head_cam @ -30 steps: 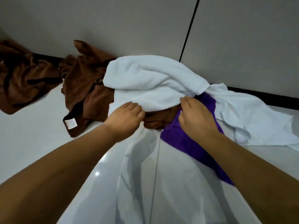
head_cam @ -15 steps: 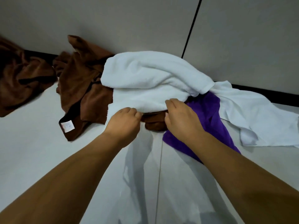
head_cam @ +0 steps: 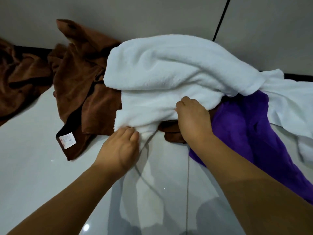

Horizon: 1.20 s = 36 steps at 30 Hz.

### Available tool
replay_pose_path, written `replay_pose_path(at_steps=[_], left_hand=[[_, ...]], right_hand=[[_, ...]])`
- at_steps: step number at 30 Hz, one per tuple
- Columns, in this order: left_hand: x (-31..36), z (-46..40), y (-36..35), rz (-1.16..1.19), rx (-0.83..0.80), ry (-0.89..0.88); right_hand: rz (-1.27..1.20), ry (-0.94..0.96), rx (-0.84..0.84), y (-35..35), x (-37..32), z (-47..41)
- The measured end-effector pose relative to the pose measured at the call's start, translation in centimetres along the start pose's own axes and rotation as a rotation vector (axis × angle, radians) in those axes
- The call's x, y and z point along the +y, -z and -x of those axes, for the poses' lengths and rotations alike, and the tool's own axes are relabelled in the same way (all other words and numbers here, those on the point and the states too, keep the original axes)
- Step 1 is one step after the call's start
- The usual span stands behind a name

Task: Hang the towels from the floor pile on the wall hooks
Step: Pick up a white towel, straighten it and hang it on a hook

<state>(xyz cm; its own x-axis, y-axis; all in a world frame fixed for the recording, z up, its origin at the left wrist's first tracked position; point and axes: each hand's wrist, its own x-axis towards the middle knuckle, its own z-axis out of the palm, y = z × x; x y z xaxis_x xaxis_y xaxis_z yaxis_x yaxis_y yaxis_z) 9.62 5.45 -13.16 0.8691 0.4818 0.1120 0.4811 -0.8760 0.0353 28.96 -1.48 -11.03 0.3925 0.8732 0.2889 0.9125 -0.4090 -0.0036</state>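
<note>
The thick white towel (head_cam: 169,68) lies bunched on top of the floor pile, against the foot of the grey wall (head_cam: 152,14), with its near edge pulled up into a fold. Both hands are on that edge. The left hand (head_cam: 120,148) has its fingers curled into the cloth at the lower left corner of the fold, pinching it just above the floor. The right hand (head_cam: 193,116) grips the same edge a little further right and higher, fingers bent into the towel with the knuckles up (the fingertips themselves are buried in the cloth). The 2 hands are near each other but apart.

Under the white towel a brown towel (head_cam: 76,92) spreads out to the left, with a white care label (head_cam: 67,139) showing at its near corner; a bit of brown cloth also shows between the 2 hands. A purple towel (head_cam: 240,129) runs from beneath the white one toward the right, passing under the right forearm. A thinner white cloth (head_cam: 291,106) lies beyond it on the right, touching the thick towel. Another brown towel (head_cam: 18,78) sits crumpled by itself at the far left, near the dark skirting. All of this rests on the glossy pale floor (head_cam: 33,167), which reflects the arms and the white cloth.
</note>
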Motion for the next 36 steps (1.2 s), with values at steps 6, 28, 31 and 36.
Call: replay_pose_path(at_steps=[6, 28, 31, 36], left_hand=[[0.1, -0.1, -0.1, 0.042, -0.009, 0.053], [2.3, 1.2, 11.6, -0.057, 0.101, -0.021], [3.0, 1.2, 14.4, -0.064, 0.159, -0.007], [4.6, 0.8, 18.6, -0.015, 0.213, -0.021]], right_hand=[[0.047, 0.031, -0.068, 0.3, -0.6, 0.4], [-0.243, -0.093, 0.045, 16.7, 1.3, 2.7], [-0.286, -0.106, 0.25, 21.7, 0.5, 1.9], [-0.312, -0.088, 0.595, 31.2, 0.0, 1.5]])
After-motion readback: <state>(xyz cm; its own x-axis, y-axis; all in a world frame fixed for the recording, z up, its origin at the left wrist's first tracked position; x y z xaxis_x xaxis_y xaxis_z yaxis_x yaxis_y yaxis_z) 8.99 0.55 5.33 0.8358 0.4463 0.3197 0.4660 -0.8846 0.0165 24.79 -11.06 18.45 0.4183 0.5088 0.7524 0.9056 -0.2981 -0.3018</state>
